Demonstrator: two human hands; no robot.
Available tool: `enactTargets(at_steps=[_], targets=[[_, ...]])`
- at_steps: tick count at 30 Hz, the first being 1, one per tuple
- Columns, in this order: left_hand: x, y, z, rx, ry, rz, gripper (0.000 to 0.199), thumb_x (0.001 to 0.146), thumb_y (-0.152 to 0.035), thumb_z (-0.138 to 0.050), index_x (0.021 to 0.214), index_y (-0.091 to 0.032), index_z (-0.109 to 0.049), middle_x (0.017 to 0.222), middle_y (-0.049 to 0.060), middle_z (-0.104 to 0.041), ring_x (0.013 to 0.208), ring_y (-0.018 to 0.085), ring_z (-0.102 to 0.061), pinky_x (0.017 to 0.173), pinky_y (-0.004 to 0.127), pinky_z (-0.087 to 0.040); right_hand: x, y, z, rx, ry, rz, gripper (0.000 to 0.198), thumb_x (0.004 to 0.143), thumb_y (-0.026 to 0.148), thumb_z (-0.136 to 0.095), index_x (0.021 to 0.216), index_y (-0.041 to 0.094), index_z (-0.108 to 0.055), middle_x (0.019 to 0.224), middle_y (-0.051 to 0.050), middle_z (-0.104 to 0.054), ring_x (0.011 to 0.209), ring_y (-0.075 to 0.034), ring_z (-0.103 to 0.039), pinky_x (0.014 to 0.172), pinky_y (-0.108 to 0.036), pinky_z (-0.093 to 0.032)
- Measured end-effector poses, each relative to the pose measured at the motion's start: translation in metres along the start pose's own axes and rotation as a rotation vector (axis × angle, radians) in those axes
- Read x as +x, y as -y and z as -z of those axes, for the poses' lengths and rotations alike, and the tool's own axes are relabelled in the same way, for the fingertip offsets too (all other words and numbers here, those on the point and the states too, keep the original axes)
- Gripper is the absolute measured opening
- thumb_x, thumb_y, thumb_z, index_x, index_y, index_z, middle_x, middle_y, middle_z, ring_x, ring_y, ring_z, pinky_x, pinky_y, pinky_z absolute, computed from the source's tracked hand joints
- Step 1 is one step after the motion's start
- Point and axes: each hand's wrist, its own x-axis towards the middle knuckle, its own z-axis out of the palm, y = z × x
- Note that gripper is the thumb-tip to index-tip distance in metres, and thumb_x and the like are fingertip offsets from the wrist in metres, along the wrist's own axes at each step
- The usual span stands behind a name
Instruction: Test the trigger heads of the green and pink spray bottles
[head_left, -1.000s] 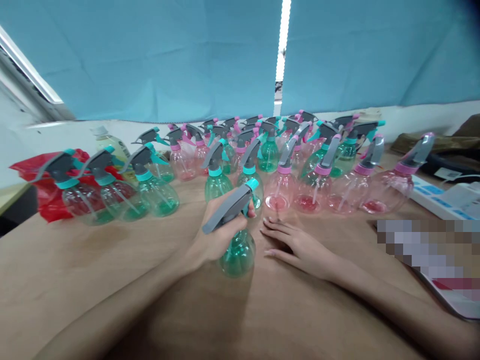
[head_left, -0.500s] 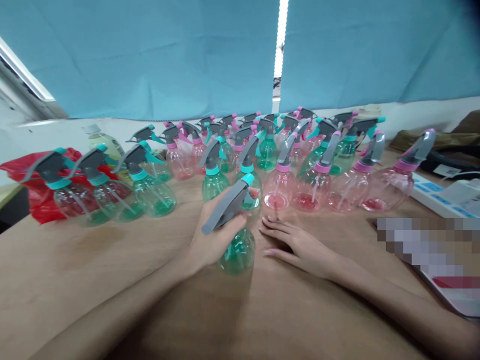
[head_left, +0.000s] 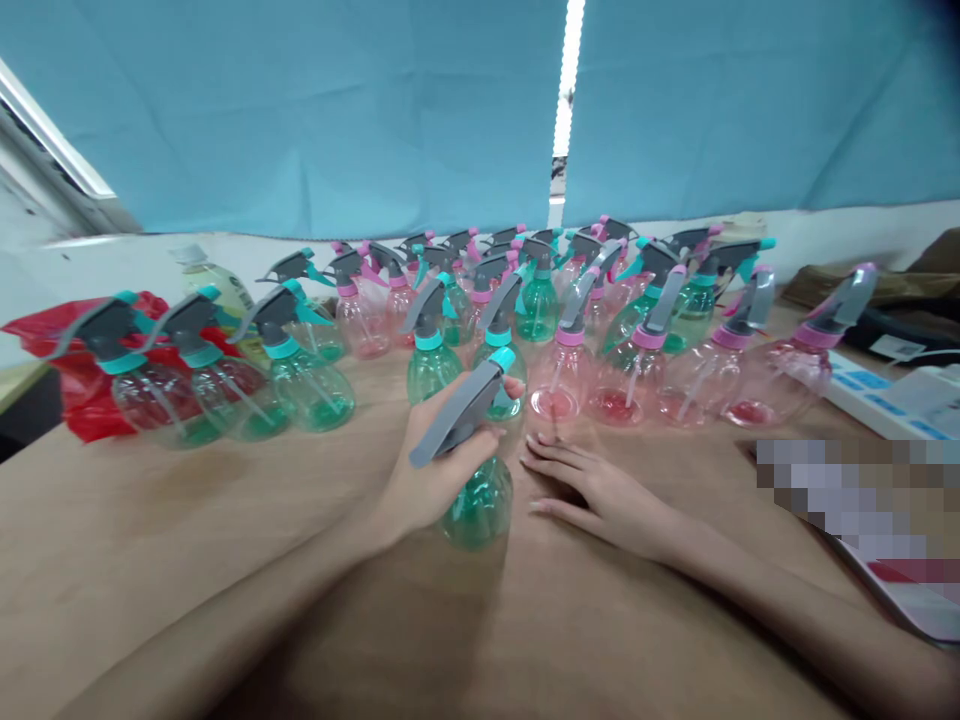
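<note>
My left hand is wrapped round the neck of a green spray bottle with a grey trigger head and a turquoise nozzle. The fingers on its far side are partly hidden. To the right, my right hand lies flat on the wooden table with its fingers stretched out, holding nothing. Just beyond the hands, two green spray bottles stand beside a row of pink spray bottles. Some green spray bottles with turquoise collars stand to the left.
More pink and green spray bottles crowd the back. A red plastic bag and a bottle with a white cap are at the far left. On the right lie a white power strip and a flat object, partly pixelated.
The view has shifted very slightly. Both hands and the held spray bottle stay in practically the same place.
</note>
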Motion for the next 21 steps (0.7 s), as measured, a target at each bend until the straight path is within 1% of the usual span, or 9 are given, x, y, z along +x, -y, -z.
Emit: enactTargets(at_steps=[5,9,10,13,16,21], targets=[[-0.0002,-0.0014,0.0001,0.015,-0.001,0.003,0.038,0.080,-0.020,-0.052,0.117,-0.025,-0.059,0.085,0.001,-0.064,0.066,0.015,-0.057,0.065,0.028,-0.047,-0.0006,0.0004,0.0000,0.015,-0.023,0.009,0.057,0.091,0.053,-0.047,0.140,0.025,-0.043,0.146,-0.006,-0.042,0.136,-0.027,-0.036,0.110,-0.049,-0.034],[0.0003,-0.0016,-0.0001,-0.003,-0.003,-0.010,0.036,0.080,-0.020,-0.052,0.115,-0.025,-0.060,0.096,0.002,-0.066,0.067,0.014,-0.057,0.066,0.028,-0.048,-0.0008,-0.0001,-0.0003,0.006,-0.020,0.011,0.058,0.091,0.053,-0.046,0.141,0.024,-0.043,0.147,-0.006,-0.042,0.136,-0.027,-0.035,0.111,-0.048,-0.033],[0.0003,-0.0014,-0.0001,-0.008,-0.004,-0.009,0.035,0.080,-0.021,-0.052,0.114,-0.024,-0.060,0.095,0.002,-0.066,0.067,0.014,-0.057,0.066,0.028,-0.048,-0.0009,-0.0003,-0.0005,0.004,-0.021,0.010,0.058,0.091,0.053,-0.046,0.141,0.024,-0.043,0.147,-0.006,-0.042,0.136,-0.027,-0.035,0.111,-0.048,-0.033],[0.0001,-0.0001,0.0010,-0.004,-0.006,0.009,0.030,0.081,-0.022,-0.052,0.109,-0.024,-0.061,0.083,0.001,-0.064,0.067,0.016,-0.058,0.067,0.030,-0.048,-0.0011,-0.0011,-0.0011,0.012,-0.031,0.014,0.057,0.091,0.053,-0.047,0.141,0.026,-0.042,0.146,-0.006,-0.043,0.136,-0.027,-0.036,0.111,-0.049,-0.033],[-0.0004,0.0019,0.0034,0.013,-0.008,0.017,0.023,0.079,-0.023,-0.053,0.099,-0.023,-0.063,0.077,0.001,-0.061,0.072,0.018,-0.059,0.070,0.032,-0.048,-0.0012,-0.0017,-0.0015,0.016,-0.035,0.014,0.057,0.090,0.053,-0.048,0.141,0.027,-0.042,0.146,-0.006,-0.043,0.136,-0.027,-0.035,0.111,-0.049,-0.033],[-0.0005,0.0037,0.0056,0.021,-0.010,0.014,0.021,0.076,-0.020,-0.051,0.092,-0.023,-0.064,0.067,-0.001,-0.055,0.064,0.016,-0.055,0.070,0.032,-0.046,-0.0006,-0.0011,-0.0008,0.013,-0.018,0.009,0.058,0.091,0.054,-0.046,0.141,0.025,-0.042,0.147,-0.006,-0.042,0.137,-0.026,-0.034,0.112,-0.049,-0.032]])
